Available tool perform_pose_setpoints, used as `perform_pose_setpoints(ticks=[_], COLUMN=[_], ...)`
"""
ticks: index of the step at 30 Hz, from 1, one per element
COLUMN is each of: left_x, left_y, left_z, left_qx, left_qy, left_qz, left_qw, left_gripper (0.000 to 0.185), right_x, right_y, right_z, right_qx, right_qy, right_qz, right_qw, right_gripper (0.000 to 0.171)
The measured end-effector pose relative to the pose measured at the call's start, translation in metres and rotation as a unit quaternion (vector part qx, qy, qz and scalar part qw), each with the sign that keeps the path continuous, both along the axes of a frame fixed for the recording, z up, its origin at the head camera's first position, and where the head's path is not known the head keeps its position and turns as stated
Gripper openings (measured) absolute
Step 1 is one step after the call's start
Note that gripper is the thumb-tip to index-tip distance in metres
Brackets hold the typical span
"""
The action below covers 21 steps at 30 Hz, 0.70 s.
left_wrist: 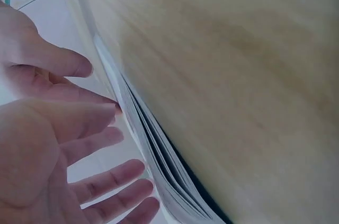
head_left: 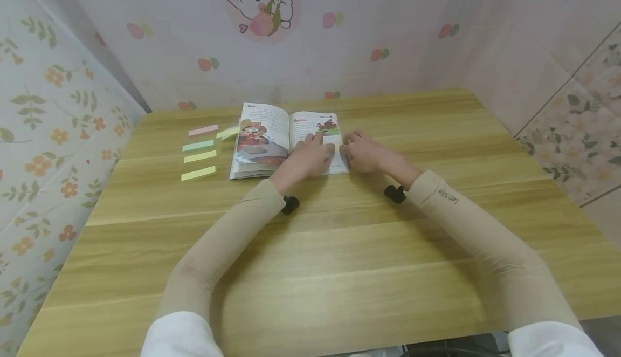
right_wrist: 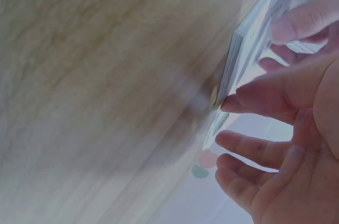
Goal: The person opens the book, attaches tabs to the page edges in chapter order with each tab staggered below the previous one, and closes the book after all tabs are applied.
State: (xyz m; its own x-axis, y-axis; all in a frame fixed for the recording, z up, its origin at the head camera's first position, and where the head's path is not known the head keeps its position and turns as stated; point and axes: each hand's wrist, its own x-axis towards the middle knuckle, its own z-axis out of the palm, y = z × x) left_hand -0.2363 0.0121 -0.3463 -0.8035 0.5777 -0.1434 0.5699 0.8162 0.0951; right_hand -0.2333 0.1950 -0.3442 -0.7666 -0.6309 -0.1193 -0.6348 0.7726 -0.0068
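Note:
An open illustrated book [head_left: 264, 130] lies near the back of the table. My left hand [head_left: 310, 155] rests over the lower part of its right page, its fingers mostly straight and spread in the left wrist view. My right hand [head_left: 361, 152] is at the book's outer right edge. In the right wrist view, its index fingertip touches the page corner beside a small yellowish strip [right_wrist: 214, 97], with the thumb close by and the other fingers loosely extended. I cannot tell whether thumb and index pinch the strip. The fingers partly hide the page.
Pink [head_left: 203, 130], green [head_left: 198, 145] and yellow sticky strips [head_left: 198, 173] lie in a column left of the book. Another pale yellow strip [head_left: 228, 132] juts from the book's left edge. Patterned curtains [head_left: 310, 49] stand behind the wooden table [head_left: 301, 281].

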Motion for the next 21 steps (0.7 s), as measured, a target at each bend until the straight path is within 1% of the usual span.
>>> perform_pose_setpoints(ticks=[6, 11, 16, 18, 21], left_x=[0.001, 0.004, 0.008, 0.009, 0.01], left_y=[-0.004, -0.009, -0.017, -0.021, -0.027], left_z=[0.003, 0.01, 0.016, 0.017, 0.018], left_qx=[0.026, 0.055, 0.077, 0.086, 0.098], left_qy=[0.039, 0.078, 0.117, 0.127, 0.142], left_qz=[0.014, 0.026, 0.038, 0.04, 0.041], left_qw=[0.9988, 0.9951, 0.9894, 0.9873, 0.984], left_gripper=[0.046, 0.043, 0.041, 0.041, 0.041], right_x=[-0.002, -0.003, -0.004, -0.003, -0.001], right_y=[0.0, 0.0, 0.0, 0.0, -0.001], right_z=[-0.001, -0.001, -0.002, -0.001, 0.001], right_qx=[-0.029, -0.07, -0.139, -0.156, -0.167], right_qy=[-0.004, -0.024, -0.033, -0.037, -0.042], right_qz=[0.001, -0.016, -0.035, -0.046, -0.06], right_qw=[1.0, 0.997, 0.989, 0.986, 0.983], right_gripper=[0.028, 0.029, 0.038, 0.041, 0.045])
